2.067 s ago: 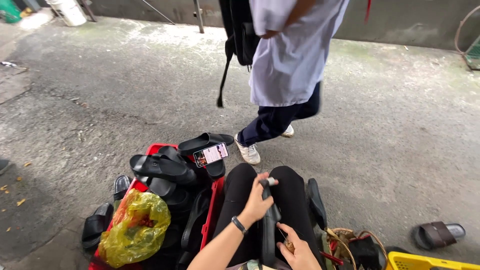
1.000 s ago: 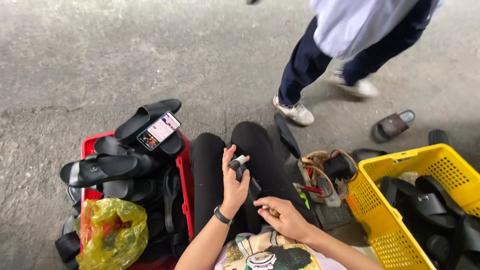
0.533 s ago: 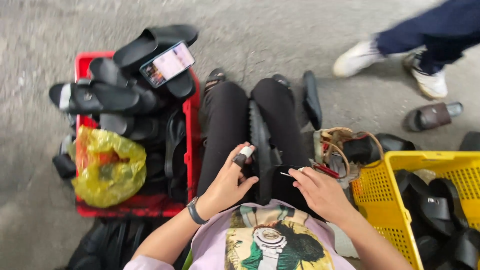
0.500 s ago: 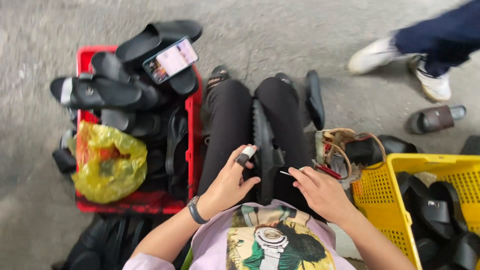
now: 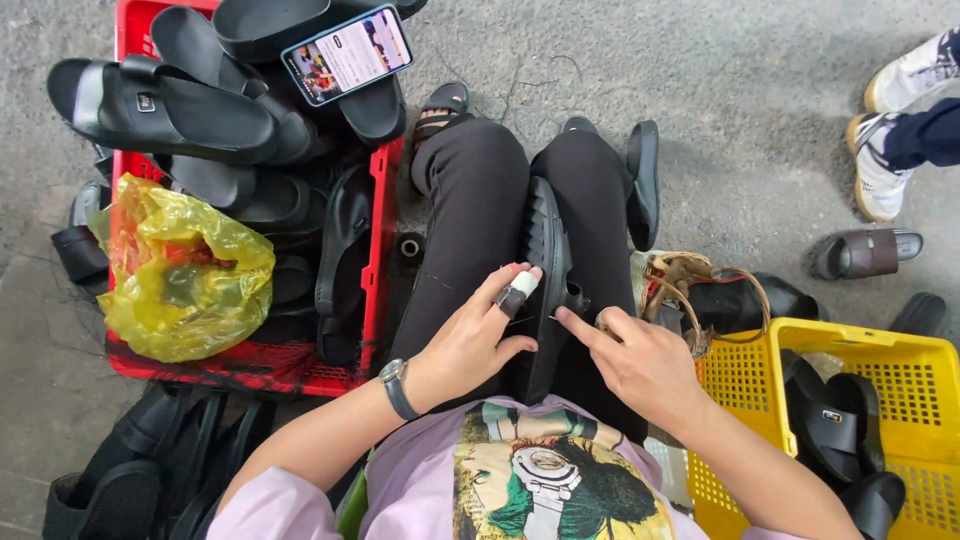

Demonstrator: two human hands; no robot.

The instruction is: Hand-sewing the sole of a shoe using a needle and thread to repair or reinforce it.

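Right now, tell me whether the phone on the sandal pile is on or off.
On. The phone lies face up on the black sandals in the red crate, and its screen is lit with a colourful picture.

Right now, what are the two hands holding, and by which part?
A black sandal stands on edge between the knees. The left hand steadies its sole edge near the middle; the right hand presses fingertips there, possibly pinching a thin needle, too small to tell.

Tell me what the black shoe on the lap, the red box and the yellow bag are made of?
The black sandal between the knees looks like matte rubber or foam: dull, moulded sole, though I cannot be sure. The red crate seems hard plastic, with an open lattice wall. The yellow bag is thin, shiny plastic film, crinkled and see-through.
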